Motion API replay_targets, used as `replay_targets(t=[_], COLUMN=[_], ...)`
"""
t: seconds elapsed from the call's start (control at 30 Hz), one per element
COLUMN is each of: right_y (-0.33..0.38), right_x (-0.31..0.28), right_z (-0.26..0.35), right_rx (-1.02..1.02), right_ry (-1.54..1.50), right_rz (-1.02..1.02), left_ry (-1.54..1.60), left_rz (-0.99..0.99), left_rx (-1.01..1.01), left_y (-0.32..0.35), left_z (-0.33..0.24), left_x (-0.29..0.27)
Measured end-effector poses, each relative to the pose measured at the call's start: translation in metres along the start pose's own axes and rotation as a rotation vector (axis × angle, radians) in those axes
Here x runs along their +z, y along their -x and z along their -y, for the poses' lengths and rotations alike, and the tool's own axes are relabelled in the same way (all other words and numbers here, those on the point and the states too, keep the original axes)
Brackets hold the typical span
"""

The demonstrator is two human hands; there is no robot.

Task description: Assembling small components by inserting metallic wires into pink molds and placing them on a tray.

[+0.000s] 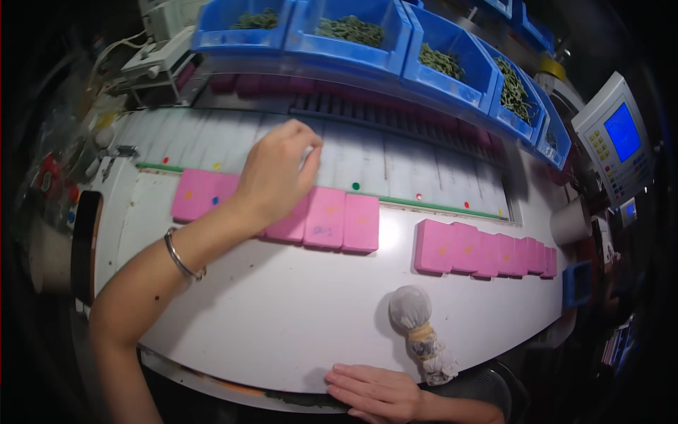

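My left hand reaches over a row of pink blocks, its fingertips above the whitish panel behind them. Its fingers are curled and closed; whatever they hold, if anything, is hidden. The forearm, with a silver bangle, covers part of the row. My right hand rests flat at the near table edge, fingers stretched out and holding nothing. Just beyond it lies a cloth-wrapped pounce bag, tied below its rounded head.
A second row of pink blocks stands to the right. Blue bins of green twisted pieces overhang the panel. A control unit with a blue screen stands at right. A dark upright object is at left.
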State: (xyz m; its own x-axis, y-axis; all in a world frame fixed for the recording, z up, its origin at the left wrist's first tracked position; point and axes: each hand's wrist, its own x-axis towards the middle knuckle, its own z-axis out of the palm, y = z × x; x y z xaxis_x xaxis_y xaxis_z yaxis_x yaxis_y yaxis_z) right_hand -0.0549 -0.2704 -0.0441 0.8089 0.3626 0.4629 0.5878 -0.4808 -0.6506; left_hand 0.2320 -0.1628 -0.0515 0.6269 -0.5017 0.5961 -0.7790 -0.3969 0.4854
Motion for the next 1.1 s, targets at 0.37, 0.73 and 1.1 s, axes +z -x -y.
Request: replay_targets(t=[0.37, 0.73, 1.1], right_y=[0.013, 0.020, 0.018], right_x=[0.000, 0.001, -0.002], right_z=[-0.020, -0.023, -0.020], right_rx=[0.146, 0.216, 0.155], right_ry=[-0.031, -0.092, -0.072], right_rz=[-0.090, -0.115, -0.080], left_ry=[-0.274, -0.150, -0.315], left_rz=[0.102, 0.361, 0.408], left_rx=[0.147, 0.346, 0.438], left_y=[-0.105, -0.166, -0.058], left_z=[0.034, 0.035, -0.040], left_x=[0.102, 0.162, 0.058])
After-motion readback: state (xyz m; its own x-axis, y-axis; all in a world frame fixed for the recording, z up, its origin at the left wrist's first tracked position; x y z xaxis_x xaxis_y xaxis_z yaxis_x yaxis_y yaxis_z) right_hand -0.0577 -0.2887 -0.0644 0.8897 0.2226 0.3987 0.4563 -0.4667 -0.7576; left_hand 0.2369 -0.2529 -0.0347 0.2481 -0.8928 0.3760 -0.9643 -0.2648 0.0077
